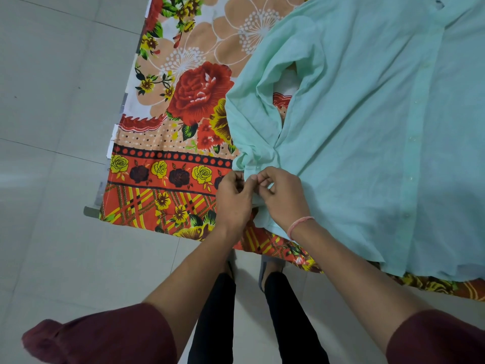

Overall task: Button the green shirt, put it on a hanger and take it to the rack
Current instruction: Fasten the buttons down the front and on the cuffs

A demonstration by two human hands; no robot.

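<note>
Left hand (233,199) and right hand (282,197), fingers curled, both pinch the sleeve end (249,160) of the green shirt (367,114); shirt lies spread on a floral bedsheet (170,153); tiled floor (52,127) alongside.

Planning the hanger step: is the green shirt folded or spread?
Spread: the green shirt lies front-up across the floral sheet, one sleeve bunched.

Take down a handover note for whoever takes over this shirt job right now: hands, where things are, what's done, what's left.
Left hand and right hand both pinch the sleeve cuff of the light green cotton shirt, which lies spread on the red floral bedsheet.
Done: front placket looks closed, with buttons showing.
Left: finish the cuff, hang the shirt, carry it to the rack. No hanger or rack is in view.
</note>
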